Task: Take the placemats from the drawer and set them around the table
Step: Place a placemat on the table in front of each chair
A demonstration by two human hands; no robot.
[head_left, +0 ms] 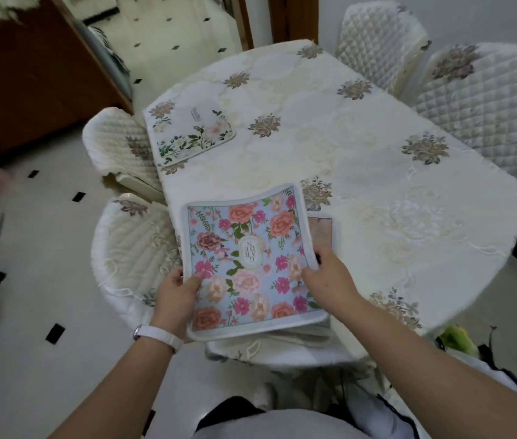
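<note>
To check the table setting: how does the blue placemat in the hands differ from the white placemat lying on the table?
The blue placemat is crowded with pink and orange flowers; the white placemat has flowers mainly along its edges. The blue placemat is held by the left hand and right hand, curving; the white placemat lies flat on the table. Both have rounded corners.

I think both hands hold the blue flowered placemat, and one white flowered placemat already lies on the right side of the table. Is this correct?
Not quite: the head view shows the white flowered placemat on the left side of the table. The left hand and right hand do hold the blue flowered placemat.
</note>
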